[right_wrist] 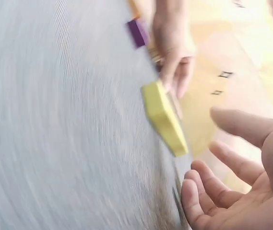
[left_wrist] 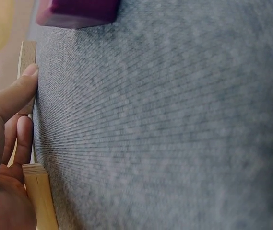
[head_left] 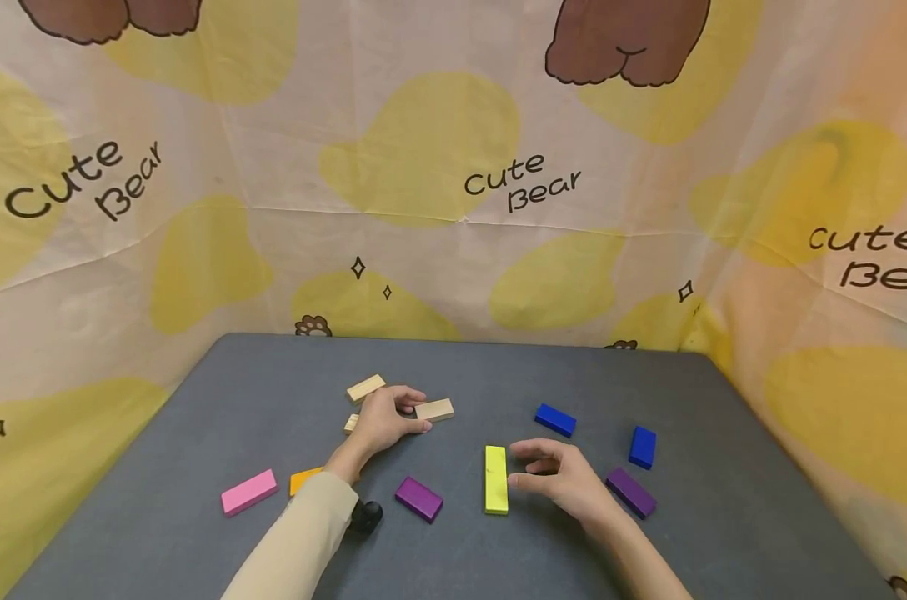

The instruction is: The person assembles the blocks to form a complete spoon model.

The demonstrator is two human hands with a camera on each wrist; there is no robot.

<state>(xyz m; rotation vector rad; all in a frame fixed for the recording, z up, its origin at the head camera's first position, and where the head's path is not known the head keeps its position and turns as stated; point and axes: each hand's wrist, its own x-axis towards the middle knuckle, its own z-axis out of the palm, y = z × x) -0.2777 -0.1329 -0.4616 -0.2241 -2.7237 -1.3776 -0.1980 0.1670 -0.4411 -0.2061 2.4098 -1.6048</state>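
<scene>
My left hand (head_left: 384,419) is around the left end of a light wooden block (head_left: 437,409), pinching it between thumb and fingers. In the left wrist view the thumb (left_wrist: 23,88) lies against that block (left_wrist: 28,52). Two more wooden blocks are beside this hand: one behind it (head_left: 366,388), the other (head_left: 352,423) partly hidden by it. My right hand (head_left: 562,477) is just right of a yellow block (head_left: 496,480), fingers spread and holding nothing. In the right wrist view a gap separates the fingers from the yellow block (right_wrist: 162,115).
A purple block (head_left: 419,499) lies between the forearms. Pink (head_left: 248,492) and orange (head_left: 304,480) blocks are at the left, the orange partly covered by the arm. Two blue blocks (head_left: 555,420) (head_left: 643,447) and another purple block (head_left: 630,492) lie at the right. Printed cloth (head_left: 423,250) surrounds the grey table (head_left: 273,367).
</scene>
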